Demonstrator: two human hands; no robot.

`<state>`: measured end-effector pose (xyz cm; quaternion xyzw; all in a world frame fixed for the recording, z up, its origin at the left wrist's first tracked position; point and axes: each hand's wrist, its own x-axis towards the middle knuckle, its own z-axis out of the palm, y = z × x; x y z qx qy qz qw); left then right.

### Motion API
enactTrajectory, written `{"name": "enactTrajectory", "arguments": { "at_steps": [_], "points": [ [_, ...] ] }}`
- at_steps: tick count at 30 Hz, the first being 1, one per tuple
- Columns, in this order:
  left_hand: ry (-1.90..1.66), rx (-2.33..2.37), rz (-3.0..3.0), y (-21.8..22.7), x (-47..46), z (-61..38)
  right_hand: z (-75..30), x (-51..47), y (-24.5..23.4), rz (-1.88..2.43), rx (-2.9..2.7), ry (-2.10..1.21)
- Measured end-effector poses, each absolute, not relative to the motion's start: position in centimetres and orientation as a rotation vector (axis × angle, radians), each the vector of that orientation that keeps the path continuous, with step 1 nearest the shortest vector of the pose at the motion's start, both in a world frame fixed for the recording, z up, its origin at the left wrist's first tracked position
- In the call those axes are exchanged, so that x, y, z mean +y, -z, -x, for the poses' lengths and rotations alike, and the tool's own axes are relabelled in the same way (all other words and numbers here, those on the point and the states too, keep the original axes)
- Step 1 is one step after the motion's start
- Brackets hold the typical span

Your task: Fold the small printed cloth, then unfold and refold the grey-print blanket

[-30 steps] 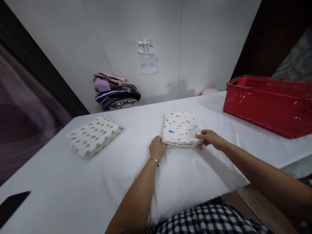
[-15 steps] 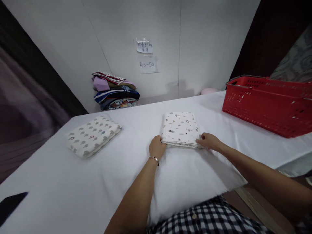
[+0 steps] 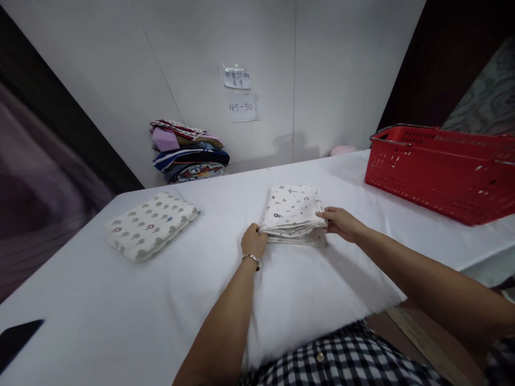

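A white cloth (image 3: 292, 206) with small printed figures lies folded into a thick rectangle near the middle of the table. My left hand (image 3: 254, 240) pinches its near left corner, and a bracelet circles that wrist. At the right edge, my right hand (image 3: 340, 222) grips the upper layers, thumb on top. Those layers are raised there, leaving a gap above the bottom layer. Off to the left rests another folded cloth (image 3: 153, 225), white with grey tree-like shapes, touched by neither hand.
The table has a white cover (image 3: 209, 300). A red plastic basket (image 3: 434, 179) stands at the right. Against the wall is a stack of folded fabrics (image 3: 191, 153), below paper notes (image 3: 243, 107). A dark flat object (image 3: 18, 340) lies at the lower left edge.
My right hand has moved slightly up and left, lifting the cloth's upper layers at the right side. Both hands keep hold, and the left has shifted a little left.
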<state>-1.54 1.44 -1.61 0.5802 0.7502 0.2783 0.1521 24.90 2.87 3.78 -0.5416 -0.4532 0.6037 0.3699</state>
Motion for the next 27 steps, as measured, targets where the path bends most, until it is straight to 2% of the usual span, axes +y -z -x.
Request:
{"name": "enactTrajectory", "arguments": {
  "at_steps": [3, 6, 10, 16, 20, 27],
  "points": [
    [-0.798, 2.161, -1.67, 1.6, 1.5, 1.6, -25.1, 2.1, -2.2, 1.575, -1.197, -1.595],
    [-0.798, 2.166, -1.694, 1.7, 1.5, 1.4, -25.6, 1.5, -0.9, 1.835, -1.347, -1.502],
    [-0.789, 2.17, -1.694, 1.8, 1.5, 1.3, -25.8, 1.0, -1.3, 1.967, -1.49, -1.48],
    [-0.934, 2.025, -1.979, 1.8, 1.0, 1.3, -25.8, 1.2, -1.5, 1.962, -1.49, -1.537],
    [-0.871, 1.845, -2.277, 1.6, 0.7, 1.3, -25.7, 1.2, -0.8, 1.945, -1.427, -1.542],
    [-0.905, 1.892, -2.047, 1.2, 0.6, 1.6, -24.4, 0.3, -1.1, 1.774, -1.449, -1.382]
  ]
}}
